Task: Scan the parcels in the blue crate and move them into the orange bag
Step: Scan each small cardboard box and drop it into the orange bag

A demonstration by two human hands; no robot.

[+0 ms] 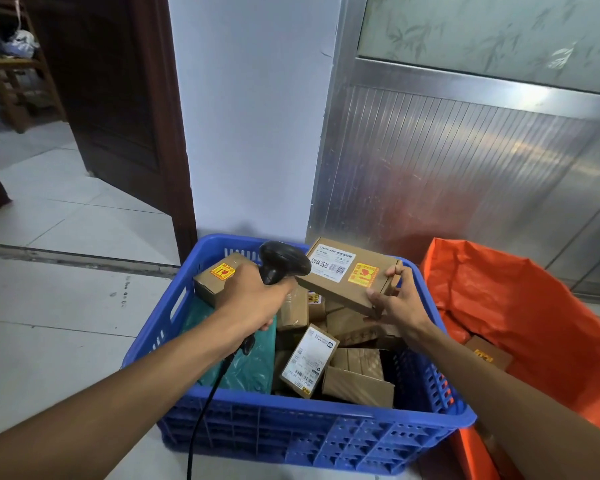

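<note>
Above blue crate (257, 417), right hand (397, 303) pinches labelled brown parcel (347, 275); left hand (253, 296) grips scanner (281, 263).

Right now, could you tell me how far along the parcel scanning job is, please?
Done: at least one brown box already lies in the orange bag. In hand: the right hand holds a flat cardboard box above the blue crate, while the left hand grips the scanner beside its label. Left: many boxes and a green mailer remain in the crate.

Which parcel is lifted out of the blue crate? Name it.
The flat brown cardboard box pinched by the right hand; the others lie in the crate.
</note>
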